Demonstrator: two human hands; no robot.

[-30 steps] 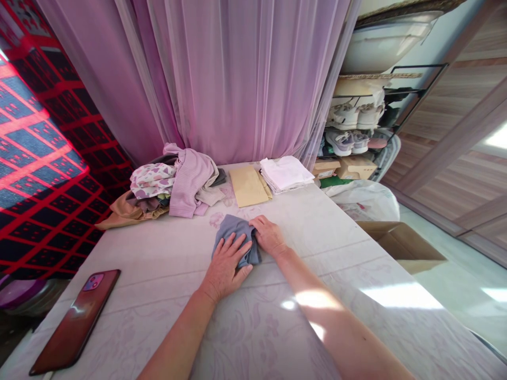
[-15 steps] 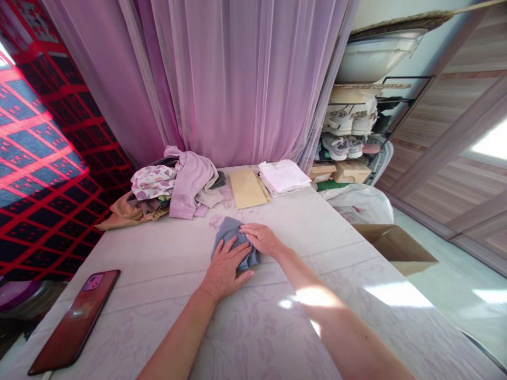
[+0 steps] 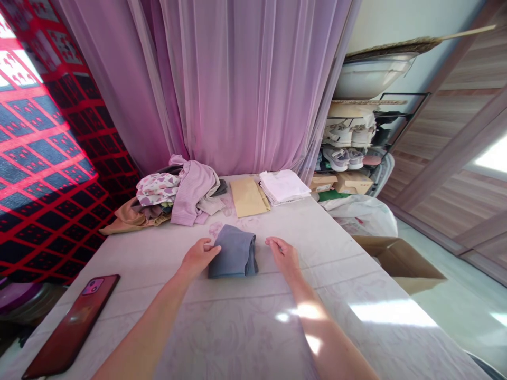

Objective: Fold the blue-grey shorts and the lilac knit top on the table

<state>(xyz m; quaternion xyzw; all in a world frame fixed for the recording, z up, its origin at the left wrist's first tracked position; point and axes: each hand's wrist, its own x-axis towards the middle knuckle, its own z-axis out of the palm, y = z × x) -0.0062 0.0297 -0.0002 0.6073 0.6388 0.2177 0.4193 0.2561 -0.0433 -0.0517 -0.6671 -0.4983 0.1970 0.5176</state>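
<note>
A blue-grey cloth (image 3: 232,252), folded into a compact square, lies on the table in front of me, its layered edge on the right side. At the cloth's left edge is my left hand (image 3: 197,257), thumb and fingers apart, the thumb tip at the fabric; whether it presses on it I cannot tell. My right hand (image 3: 283,254) hovers just right of the cloth, apart from it, with the fingertips drawn together and nothing seen in them.
Behind lie a heap of clothes (image 3: 186,192), a folded yellow cloth (image 3: 249,198) and a stack of white cloths (image 3: 284,186). A red phone (image 3: 73,324) rests at the left on the table (image 3: 237,327). An open cardboard box (image 3: 400,258) stands right of the table.
Both hands have come off the top of the cloth and moved apart to its two sides. The cloth now shows as a flat, neat square.
</note>
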